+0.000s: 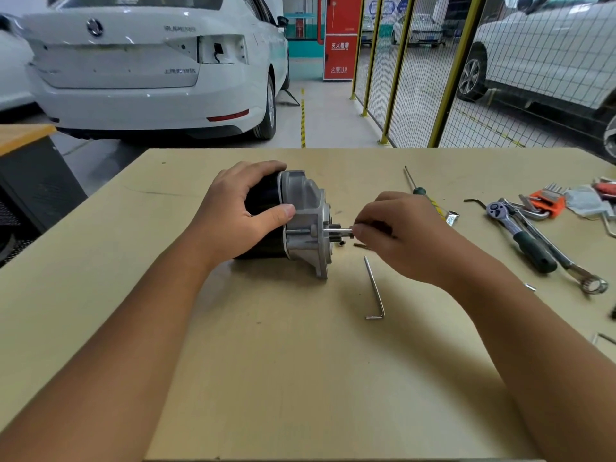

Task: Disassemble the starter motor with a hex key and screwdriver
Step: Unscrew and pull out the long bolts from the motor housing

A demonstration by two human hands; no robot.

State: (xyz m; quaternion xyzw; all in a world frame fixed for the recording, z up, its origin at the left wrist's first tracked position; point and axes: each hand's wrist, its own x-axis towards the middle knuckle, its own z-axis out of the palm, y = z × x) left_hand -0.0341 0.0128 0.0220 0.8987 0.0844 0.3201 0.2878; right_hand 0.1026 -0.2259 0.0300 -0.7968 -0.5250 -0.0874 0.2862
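Starter motor [293, 221] lies on the bench [300, 378], its black body gripped by left hand [240, 211]. Right hand [396, 231] fingers pinch a long through-bolt [336, 231], apparently drawing it out; next, pull straight. Hex key [375, 291] lies just below.

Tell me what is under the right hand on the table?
Under the right hand a thin dark piece lies on the table. The fingers pinch a metal shaft entering the starter motor. The hand covers the shaft's other end.
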